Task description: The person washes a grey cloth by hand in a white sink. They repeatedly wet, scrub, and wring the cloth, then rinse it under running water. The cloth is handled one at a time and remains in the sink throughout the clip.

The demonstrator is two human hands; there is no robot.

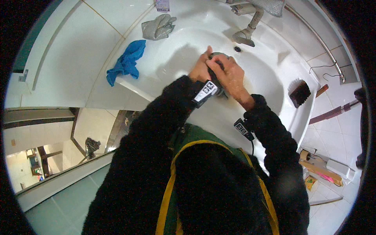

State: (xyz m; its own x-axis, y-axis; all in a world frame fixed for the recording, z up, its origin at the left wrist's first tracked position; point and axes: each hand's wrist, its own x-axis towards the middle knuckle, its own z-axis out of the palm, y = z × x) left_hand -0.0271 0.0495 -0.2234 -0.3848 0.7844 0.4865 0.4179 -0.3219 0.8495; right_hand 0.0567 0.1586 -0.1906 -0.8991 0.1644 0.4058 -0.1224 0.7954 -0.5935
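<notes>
Both of my hands are over the broad white basin [264, 67], gripping one dark grey, long object between them. My left hand [201, 67] wraps around the left side of this dark object [214, 73], thumb pointing up. Across its top and right side lies my right hand [233, 75], with the fingers bent onto it. Most of the object is covered by my fingers, so its kind cannot be told. A small strapped device with printed markers sits at each wrist. Beyond my hands are a drain hole [237, 49] and a worn tap [245, 36].
On the basin's left rim lie a blue cloth [126, 63] and a crumpled grey bag [158, 27]. A bristle brush [300, 93] rests on the right ledge. Along the right wall runs a metal rail [323, 41] with wire hooks. A toilet roll [305, 154] is lower right.
</notes>
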